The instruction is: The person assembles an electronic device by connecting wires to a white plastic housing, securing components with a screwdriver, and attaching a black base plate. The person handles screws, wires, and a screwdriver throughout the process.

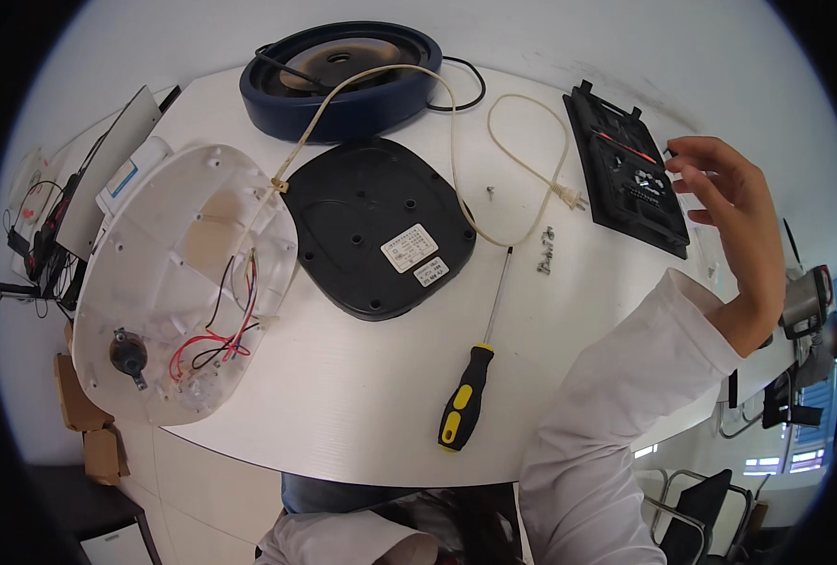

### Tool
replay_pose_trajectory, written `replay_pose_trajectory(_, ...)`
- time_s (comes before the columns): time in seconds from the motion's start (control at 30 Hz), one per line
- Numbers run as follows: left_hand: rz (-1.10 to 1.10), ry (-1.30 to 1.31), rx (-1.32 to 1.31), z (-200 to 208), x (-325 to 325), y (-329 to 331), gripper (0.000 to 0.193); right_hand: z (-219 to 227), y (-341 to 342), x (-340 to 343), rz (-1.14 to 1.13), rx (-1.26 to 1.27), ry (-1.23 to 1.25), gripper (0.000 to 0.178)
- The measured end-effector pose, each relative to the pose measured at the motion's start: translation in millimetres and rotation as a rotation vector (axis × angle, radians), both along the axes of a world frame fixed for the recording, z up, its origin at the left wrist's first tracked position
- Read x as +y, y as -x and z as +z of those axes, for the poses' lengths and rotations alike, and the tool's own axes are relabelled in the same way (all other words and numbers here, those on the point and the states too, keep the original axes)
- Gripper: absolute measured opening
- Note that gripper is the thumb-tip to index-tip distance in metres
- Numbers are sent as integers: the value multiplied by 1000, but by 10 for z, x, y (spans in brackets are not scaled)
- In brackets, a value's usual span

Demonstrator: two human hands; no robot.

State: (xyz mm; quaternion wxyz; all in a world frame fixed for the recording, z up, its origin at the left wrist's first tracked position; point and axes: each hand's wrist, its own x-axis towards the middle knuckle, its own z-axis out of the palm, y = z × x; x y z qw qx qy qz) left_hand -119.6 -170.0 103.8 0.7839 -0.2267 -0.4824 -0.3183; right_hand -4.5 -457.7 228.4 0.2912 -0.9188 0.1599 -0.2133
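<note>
Head view: A right hand (737,193) hovers at the far right of the surface (371,395), its half-curled fingers at the edge of an open black tool case (625,226); whether they pinch a small dark piece or nothing, one cannot tell. The left hand is out of sight. The step in hand appears to be a reach to the case for some small part; the next move probably calls for a careful fingertip pinch among its contents. Counted on the surface: one tool case, one black-and-yellow screwdriver (465,391), one black base plate (371,217) bearing two white labels, one open white housing (145,282) trailing wires (246,325), one dark-blue round pan (343,115) and one pale cord (452,122) with one plug (569,197). One loose screw (491,192) lies apart from a small cluster of screws (545,252) too tight to count.
</note>
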Motion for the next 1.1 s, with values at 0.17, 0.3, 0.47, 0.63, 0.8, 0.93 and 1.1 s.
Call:
replay_pose_trajectory(0.17, 20, -19, 23, -59, 12, 111, 20, -8, -86, 158, 77, 57, -19, 24)
replay_pose_trajectory(0.3, 39, -5, 21, -33, 23, 123, 20, 13, -131, 183, 118, 109, -13, 24)
replay_pose_trajectory(0.47, 10, -28, 19, -4, 70, 69, 21, -9, -138, 163, 124, 105, -1, 23)
replay_pose_trajectory(0.63, -17, 8, -5, -39, 90, 27, 24, -309, -367, -40, 286, 152, 201, 19)
replay_pose_trajectory(0.8, -68, -108, -20, 120, 169, -452, 35, -1097, -507, -367, 407, 113, 216, 20)
replay_pose_trajectory(0.93, 367, -493, -63, 28, 438, -774, 41, -1506, -408, -516, 397, -13, 42, 24)
replay_pose_trajectory(1.1, 1654, -1288, -328, -397, 782, -776, 19, -1804, -353, -453, 332, -112, 105, 26)
